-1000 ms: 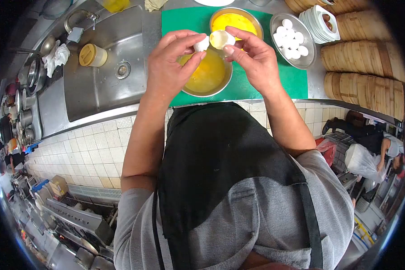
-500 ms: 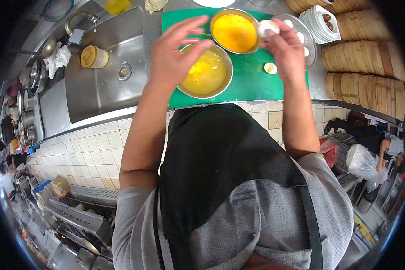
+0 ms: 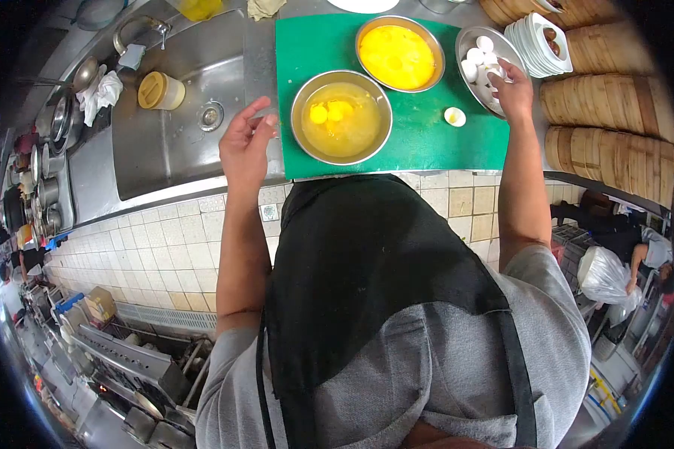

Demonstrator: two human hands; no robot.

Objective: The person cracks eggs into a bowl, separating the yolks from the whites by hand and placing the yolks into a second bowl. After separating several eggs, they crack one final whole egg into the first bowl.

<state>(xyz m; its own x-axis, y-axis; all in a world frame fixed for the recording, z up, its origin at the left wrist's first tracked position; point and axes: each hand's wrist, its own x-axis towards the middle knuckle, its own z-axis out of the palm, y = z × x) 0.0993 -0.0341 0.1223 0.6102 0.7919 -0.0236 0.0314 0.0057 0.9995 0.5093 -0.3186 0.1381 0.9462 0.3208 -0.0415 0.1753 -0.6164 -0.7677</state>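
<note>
Left of the near bowl [image 3: 341, 161], your left hand [image 3: 246, 150] is open; right of it, your right hand [image 3: 517, 94] touches eggs [image 3: 469, 71], grip unclear: haste could crack them.

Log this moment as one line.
left hand: open, beside green board | right hand: at eggs in metal bowl | eggshell: on board | nearer bowl: yolks in liquid
</note>
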